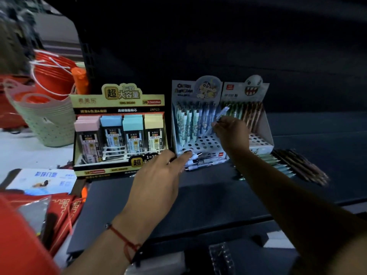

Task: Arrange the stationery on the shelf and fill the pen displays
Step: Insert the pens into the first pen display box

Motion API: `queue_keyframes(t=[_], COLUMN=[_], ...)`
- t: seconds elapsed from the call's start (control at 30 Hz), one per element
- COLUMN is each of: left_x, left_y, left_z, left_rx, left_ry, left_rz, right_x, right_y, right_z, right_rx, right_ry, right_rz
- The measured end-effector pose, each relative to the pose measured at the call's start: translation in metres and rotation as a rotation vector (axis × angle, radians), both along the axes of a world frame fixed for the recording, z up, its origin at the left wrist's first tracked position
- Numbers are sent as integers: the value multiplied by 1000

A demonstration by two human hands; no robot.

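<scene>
On the dark shelf (208, 197) stand two pen displays side by side. The cartoon display (195, 124) holds several light blue pens in its back rows, and its front holes are bare. The ghost display (256, 108) to its right holds green and brown pens. My right hand (231, 132) pinches a pale blue pen (221, 114) tilted above the cartoon display. Fingers stretched forward, my left hand (158, 175) touches loose pens (204, 161) lying at that display's front edge.
A gold pencil-lead box display (119, 128) stands left of the pen displays. Loose green and brown pens (294, 165) lie on the shelf at right. Stacked baskets (43, 112) and red buckets (53, 76) sit far left, and red packets (59, 213) lie near left.
</scene>
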State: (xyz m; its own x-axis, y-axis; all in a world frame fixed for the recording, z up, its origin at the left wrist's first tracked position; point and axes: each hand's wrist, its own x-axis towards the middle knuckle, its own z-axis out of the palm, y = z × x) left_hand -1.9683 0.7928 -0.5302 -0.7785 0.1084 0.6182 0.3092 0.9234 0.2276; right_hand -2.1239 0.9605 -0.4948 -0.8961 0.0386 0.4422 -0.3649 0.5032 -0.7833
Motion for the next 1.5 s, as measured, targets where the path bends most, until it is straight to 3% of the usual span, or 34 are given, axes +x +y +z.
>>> queue_keyframes(t=[0.23,0.47,0.67,0.9,1.03,1.1,1.27,1.4,1.5], left_x=[-2,-2,-3,-2,-4,-4,0,-3,-4], left_y=[-2,-3,-4,-2,3,8,18,24,25], left_z=[-2,-1,-2,1,-1,-3,0,0,1], left_rx=[13,17,26,64,124,154,287,445,447], left_ry=[-14,-25,-34,-44,-66,-73,-65,-88,-80], left_rz=[7,32,56,24,-6,-28,-55,-85,-74], right_x=[-16,-31,-30,38,94,105,105,100,98], right_y=[-14,-27,-29,-12,-4,-7,-12,-6,-3], right_z=[-2,5,0,-2,-9,-12,-20,-21,-20], right_rx=[157,468,521,203,-279,-416,-626,-617,-624], right_ry=[-34,-160,-141,-153,-674,-788,-789,-748,-707], right_rz=[39,-1,-1,102,495,616,643,664,600])
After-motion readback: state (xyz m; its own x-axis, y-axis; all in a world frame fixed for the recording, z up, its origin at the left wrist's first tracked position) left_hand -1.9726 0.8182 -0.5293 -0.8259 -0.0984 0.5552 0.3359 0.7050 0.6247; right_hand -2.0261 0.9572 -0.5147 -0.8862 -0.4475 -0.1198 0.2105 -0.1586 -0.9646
